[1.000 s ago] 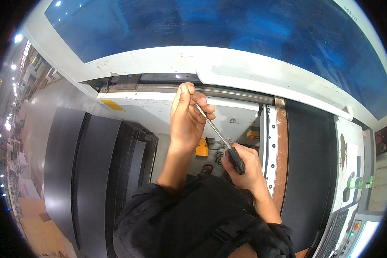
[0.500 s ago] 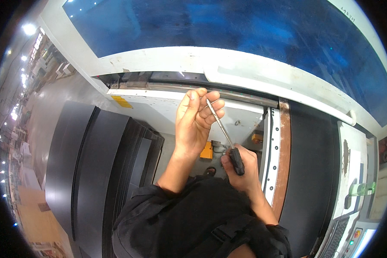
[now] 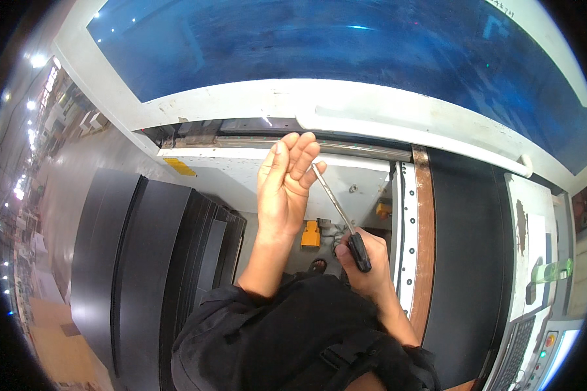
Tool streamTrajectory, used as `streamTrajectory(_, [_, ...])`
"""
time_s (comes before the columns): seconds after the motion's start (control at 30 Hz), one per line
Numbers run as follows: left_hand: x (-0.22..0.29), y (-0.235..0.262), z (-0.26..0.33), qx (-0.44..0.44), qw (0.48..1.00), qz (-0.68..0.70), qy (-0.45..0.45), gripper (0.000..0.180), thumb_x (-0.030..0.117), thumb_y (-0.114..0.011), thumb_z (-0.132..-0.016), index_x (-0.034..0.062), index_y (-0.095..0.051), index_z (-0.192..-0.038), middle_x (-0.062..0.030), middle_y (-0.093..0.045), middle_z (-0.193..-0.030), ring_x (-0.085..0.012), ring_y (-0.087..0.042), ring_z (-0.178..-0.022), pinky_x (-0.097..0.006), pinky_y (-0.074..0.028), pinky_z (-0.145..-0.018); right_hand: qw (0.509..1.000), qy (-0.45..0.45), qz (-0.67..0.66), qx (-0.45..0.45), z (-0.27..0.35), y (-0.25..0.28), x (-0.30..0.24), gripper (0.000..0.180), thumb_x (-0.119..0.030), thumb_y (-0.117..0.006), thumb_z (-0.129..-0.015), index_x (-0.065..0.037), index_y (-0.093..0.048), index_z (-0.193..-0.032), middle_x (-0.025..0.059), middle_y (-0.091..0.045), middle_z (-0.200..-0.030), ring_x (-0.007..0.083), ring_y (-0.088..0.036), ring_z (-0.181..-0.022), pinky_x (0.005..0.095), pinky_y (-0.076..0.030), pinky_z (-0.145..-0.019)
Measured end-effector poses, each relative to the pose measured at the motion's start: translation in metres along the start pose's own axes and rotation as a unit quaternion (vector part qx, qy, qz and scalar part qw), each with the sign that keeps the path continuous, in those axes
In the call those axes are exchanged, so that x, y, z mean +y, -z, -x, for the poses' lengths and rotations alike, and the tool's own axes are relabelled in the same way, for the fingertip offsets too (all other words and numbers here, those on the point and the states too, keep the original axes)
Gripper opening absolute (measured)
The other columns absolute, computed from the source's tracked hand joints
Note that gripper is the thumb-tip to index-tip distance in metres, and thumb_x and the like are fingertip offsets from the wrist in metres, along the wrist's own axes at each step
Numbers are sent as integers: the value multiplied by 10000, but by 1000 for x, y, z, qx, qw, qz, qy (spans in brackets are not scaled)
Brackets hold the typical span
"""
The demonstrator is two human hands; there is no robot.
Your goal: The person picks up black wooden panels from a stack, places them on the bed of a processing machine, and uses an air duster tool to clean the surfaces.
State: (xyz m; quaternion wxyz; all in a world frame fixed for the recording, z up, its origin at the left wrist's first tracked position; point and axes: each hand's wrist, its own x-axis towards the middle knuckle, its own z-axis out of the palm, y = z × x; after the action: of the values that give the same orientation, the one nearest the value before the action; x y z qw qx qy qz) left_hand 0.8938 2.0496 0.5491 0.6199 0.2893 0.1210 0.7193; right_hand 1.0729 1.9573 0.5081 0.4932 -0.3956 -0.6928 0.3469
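Note:
My right hand (image 3: 370, 264) is closed around the black handle of a screwdriver (image 3: 336, 204). Its long metal shaft slants up and left toward my left hand (image 3: 285, 179). That hand is raised with the palm turned up and its fingers stretched out. The screwdriver's tip is beside the outer fingers of the left hand; whether it touches them I cannot tell. Nothing shows in the left palm. Both hands are in front of a large white machine (image 3: 241, 98) with a blue window (image 3: 293, 49).
Stacked black sheets (image 3: 150, 260) stand at the left. A black belt-like surface (image 3: 466, 260) runs along the right, beside a brown strip (image 3: 424, 241). Below my hands is a yellow foot pedal (image 3: 310, 234). A keyboard (image 3: 516, 345) and a green bottle (image 3: 553, 271) are at far right.
My left hand has shifted slightly left, and its fingers have straightened from a loose curl. The screwdriver stays in my right hand. The whole view has tilted a little.

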Motion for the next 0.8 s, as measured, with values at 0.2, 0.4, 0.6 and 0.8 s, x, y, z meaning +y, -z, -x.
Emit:
streamTrajectory(0.2, [1,9,-7,-4,999,34,-24,148,155,-567,-1076,48,-610,-1168,-171,-721,-1202,-248,-731,-1091,-394,-633,-959,1000,-4,-19,-10,4,6,1,205,-123,-731,-910,-10,-584,-823,142,-542,-696,364,-568,-615,410,-449,-580])
streamTrajectory(0.4, [16,-9,-7,-17,998,7,-57,323,309,-501,-1114,123,-494,-850,-30,-569,-787,-149,-583,-679,-267,-502,-582,991,-5,-18,-132,1,14,7,193,-188,-756,-879,-37,-651,-938,146,-613,-777,361,-635,-702,412,-489,-623])
streamTrajectory(0.6, [22,-9,-9,-31,995,-19,-93,330,70,-523,-1069,137,-372,-783,28,-322,-654,-76,-265,-489,-252,-265,-441,990,-2,-31,-134,-7,6,12,199,-214,-734,-908,-49,-623,-895,139,-568,-722,347,-591,-670,405,-457,-610])
streamTrajectory(0.8, [57,5,-29,16,986,-59,-153,439,-135,-520,-962,157,-261,-762,44,-290,-666,-45,-177,-491,-246,-158,-425,978,-35,-67,-194,-24,-1,15,214,-221,-716,-933,-45,-602,-891,158,-565,-715,389,-596,-687,420,-450,-614])
